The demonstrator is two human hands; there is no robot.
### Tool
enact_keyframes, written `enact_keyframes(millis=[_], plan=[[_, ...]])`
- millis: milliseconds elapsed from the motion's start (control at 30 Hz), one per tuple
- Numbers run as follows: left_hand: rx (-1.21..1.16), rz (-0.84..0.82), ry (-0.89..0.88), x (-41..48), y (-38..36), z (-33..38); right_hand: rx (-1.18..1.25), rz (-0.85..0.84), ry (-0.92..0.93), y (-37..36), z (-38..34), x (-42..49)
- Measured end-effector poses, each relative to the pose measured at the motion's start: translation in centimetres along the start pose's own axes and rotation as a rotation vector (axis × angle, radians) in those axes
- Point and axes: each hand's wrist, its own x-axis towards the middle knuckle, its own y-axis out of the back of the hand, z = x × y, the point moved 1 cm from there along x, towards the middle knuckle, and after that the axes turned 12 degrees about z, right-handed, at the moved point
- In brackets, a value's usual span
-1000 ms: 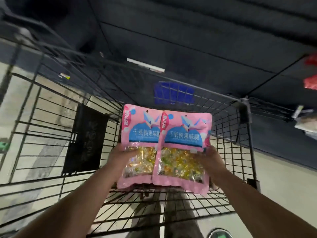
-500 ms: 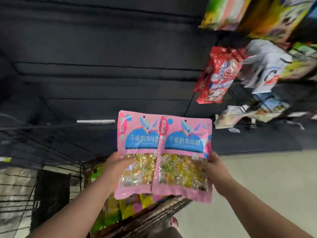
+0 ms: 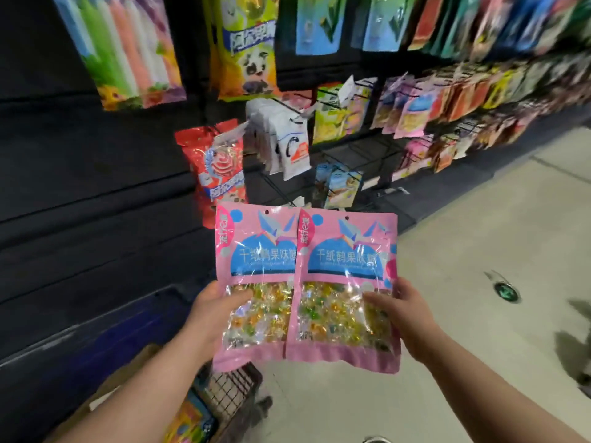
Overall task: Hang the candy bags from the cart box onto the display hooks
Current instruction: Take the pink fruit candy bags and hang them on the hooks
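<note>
Well, from my seat the pale grey concrete floor fills the view from 2 to 6 o'clock, with a round green floor marker set into it at 4 o'clock. From 7 round to 11 o'clock runs a black slatted wall panel. At 1 to 2 o'clock the black wire display hooks carry rows of colourful hanging packets, which are too blurred at the far end for me to read.

Dead centre, two candy bags stand upright side by side, off the hooks and in front of the display. The left pink plastic candy bag has its right edge overlapped by the right pink plastic candy bag. The left hand grips the first at its lower left edge, with the thumb on the clear window and the fingers behind. The right hand grips the second at its lower right edge in the same way.

Just past the bags at 12 o'clock hangs a red foil lollipop bag, its lower end hidden by the left bag. Beside that hang white pouches and small blue pouches. Higher up, at 11 o'clock, I see a large bag of pastel sticks, and beside it a yellow-green bag with a cow print. At 7 o'clock, under the left forearm, sit a brown cardboard box and a corner of the black wire cart.
</note>
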Motion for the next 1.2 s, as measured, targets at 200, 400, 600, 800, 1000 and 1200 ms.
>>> enact_keyframes(millis=[200, 400, 600, 800, 1000, 1200], plan=[[0.055, -0.131, -0.009, -1.2, -15.9, 1.8, 0.042, 0.142, 0.014, 12.3, -1.6, 7.7], [0.087, -0.222, -0.022, -1.9, -26.8, 3.4, 0.070, 0.210, -0.003, 20.6, -2.8, 13.1], [0.159, -0.256, -0.087, -0.4, -33.6, 4.8, 0.098, 0.279, 0.017, 24.4, -3.8, 16.7], [0.174, -0.312, -0.106, 2.9, -40.0, 6.6, 0.085, 0.325, 0.024, 26.3, -6.1, 22.0], [0.178, -0.400, -0.166, 8.4, -46.3, 10.8, 0.051, 0.365, 0.046, 26.6, -10.1, 28.9], [0.187, -0.475, -0.143, 12.8, -51.8, 13.1, 0.033, 0.444, 0.052, 26.9, -12.3, 34.0]])
